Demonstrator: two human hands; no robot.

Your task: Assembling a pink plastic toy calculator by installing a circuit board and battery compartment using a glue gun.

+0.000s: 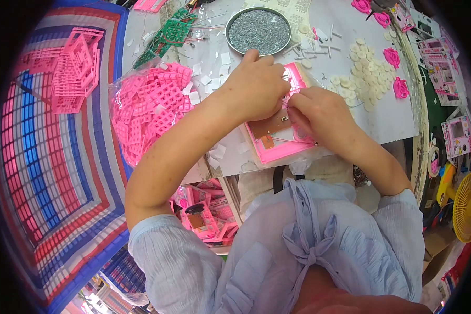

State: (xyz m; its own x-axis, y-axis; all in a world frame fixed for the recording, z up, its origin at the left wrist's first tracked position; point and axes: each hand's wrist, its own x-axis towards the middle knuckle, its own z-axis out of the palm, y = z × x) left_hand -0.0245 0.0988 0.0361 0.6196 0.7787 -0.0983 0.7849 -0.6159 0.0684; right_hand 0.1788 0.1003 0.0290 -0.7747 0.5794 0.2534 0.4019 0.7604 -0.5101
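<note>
A pink casing [282, 152] lies on the tabletop [392, 123] with a brown circuit board [267, 126] inside it. Both hands are bent over the casing, left hand [259, 83] at its far side, right hand [316, 112] at its right; what their fingertips grip is hidden. Beyond the casing stands a round dish [227, 32] of small metal pieces [259, 29]. Left of the casing spreads a clear bag of pink keypads [154, 99], with green parts [177, 32] farther beyond. Right of it lie off-white discs [374, 76] and, farther right, pink rosette-shaped pieces [400, 88].
</note>
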